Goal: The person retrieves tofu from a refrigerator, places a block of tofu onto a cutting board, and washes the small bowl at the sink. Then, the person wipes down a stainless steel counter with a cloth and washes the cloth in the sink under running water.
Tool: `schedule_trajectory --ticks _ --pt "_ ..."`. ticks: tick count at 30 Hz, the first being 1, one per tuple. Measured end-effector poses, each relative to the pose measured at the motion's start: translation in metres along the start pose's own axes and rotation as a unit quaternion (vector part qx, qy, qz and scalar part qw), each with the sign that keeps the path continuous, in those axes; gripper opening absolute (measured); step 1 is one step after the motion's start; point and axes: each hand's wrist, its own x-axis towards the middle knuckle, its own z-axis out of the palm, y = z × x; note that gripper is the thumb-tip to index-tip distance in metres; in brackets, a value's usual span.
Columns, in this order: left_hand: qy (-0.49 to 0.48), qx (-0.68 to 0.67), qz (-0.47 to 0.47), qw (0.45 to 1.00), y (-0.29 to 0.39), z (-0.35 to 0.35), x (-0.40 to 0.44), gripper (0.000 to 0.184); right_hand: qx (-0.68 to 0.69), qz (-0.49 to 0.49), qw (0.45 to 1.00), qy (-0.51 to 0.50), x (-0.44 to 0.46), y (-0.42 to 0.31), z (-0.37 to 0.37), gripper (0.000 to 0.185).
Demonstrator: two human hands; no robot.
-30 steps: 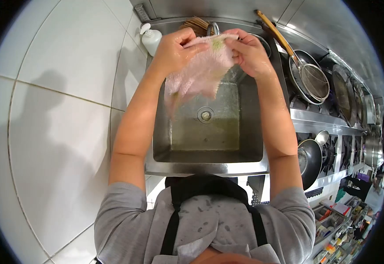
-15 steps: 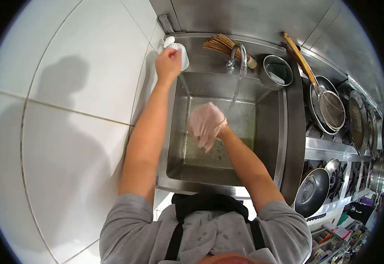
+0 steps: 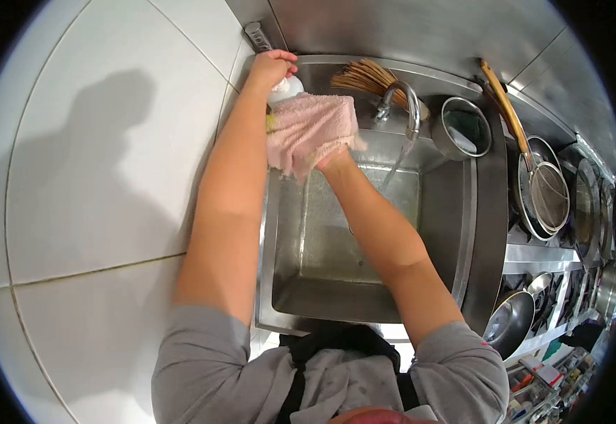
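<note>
My left hand (image 3: 273, 68) bends over the top of a white pump bottle (image 3: 290, 88) at the sink's back left corner, its fingers curled around the pump head, which is mostly hidden. Draped over my right hand (image 3: 333, 159) is a pink cloth (image 3: 315, 127), held up against the front of the bottle. The cloth covers most of that hand's fingers. A small yellow-green patch (image 3: 271, 121) shows at the cloth's left edge; I cannot make out what it is. Below lies the steel sink (image 3: 336, 297).
Water runs from the curved faucet (image 3: 412, 106) into the sink. Behind it lies a bamboo brush (image 3: 371, 78). A metal pot (image 3: 453, 145) stands at the back right corner. Beyond are a wood-handled strainer (image 3: 552, 198) and a black pan (image 3: 513, 321). A tiled wall (image 3: 110, 212) borders the left.
My right hand has lifted the pink cloth from over the basin up and left to the bottle. My left hand has shifted slightly upward over the pump. The view has tilted a little.
</note>
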Motion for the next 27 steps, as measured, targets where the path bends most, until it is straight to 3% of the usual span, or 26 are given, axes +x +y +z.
schedule_trajectory --ticks 2,3,4,6,7,8,9,10,13,16,19,21,22,24,27 --pt "0.121 0.011 0.040 0.992 -0.014 0.010 -0.003 0.023 -0.009 -0.001 1.000 -0.011 0.012 0.000 -0.010 0.034" --pt "0.154 0.017 0.037 0.987 -0.019 0.014 0.000 0.027 -0.096 -0.041 0.991 -0.089 0.021 0.005 -0.014 0.041" --pt "0.154 0.016 0.038 0.987 -0.021 0.014 0.003 0.027 -0.097 -0.041 0.990 -0.089 0.020 0.003 -0.018 0.041" --pt "0.176 0.115 0.093 0.973 -0.025 0.011 0.012 0.026 0.039 0.038 0.992 -0.115 0.001 0.002 0.023 0.049" --pt "0.180 0.067 0.068 0.979 -0.020 0.009 0.013 0.025 0.040 0.036 0.992 -0.112 0.006 0.003 0.004 0.049" --pt "0.183 0.018 0.043 0.982 -0.008 0.007 0.009 0.023 -0.134 -0.031 0.977 -0.165 0.018 0.004 -0.030 0.052" --pt "0.215 0.041 0.059 0.974 -0.014 0.007 0.015 0.020 -0.302 -0.099 0.925 -0.210 0.023 0.004 -0.050 0.055" --pt "0.211 0.042 0.059 0.975 -0.026 0.010 0.021 0.020 -0.302 -0.102 0.925 -0.208 0.021 0.003 -0.049 0.055" --pt "0.266 0.149 0.074 0.950 -0.041 0.020 0.025 0.014 -0.230 -0.060 0.967 -0.088 0.010 0.003 -0.014 0.052" --pt "0.274 0.213 0.092 0.933 -0.007 0.022 0.000 0.013 -0.178 -0.028 0.983 -0.013 0.002 0.004 0.021 0.050" --pt "0.277 0.178 0.132 0.935 -0.034 0.004 0.028 0.012 -0.177 -0.007 0.984 0.026 -0.001 -0.004 0.018 0.055" --pt "0.299 0.172 0.110 0.932 -0.033 0.019 0.015 0.012 0.009 0.011 0.999 0.048 0.011 -0.006 0.004 0.062" --pt "0.327 0.169 0.086 0.926 -0.030 0.024 0.007 0.011 0.009 0.012 0.999 0.048 0.006 -0.007 0.009 0.062" --pt "0.343 0.197 0.109 0.912 -0.021 0.021 0.012 0.011 0.085 0.044 0.980 0.174 -0.020 -0.004 0.068 0.064" --pt "0.303 0.206 0.101 0.925 -0.012 0.012 0.018 0.012 0.046 -0.009 0.973 0.227 -0.011 0.000 0.040 0.064"
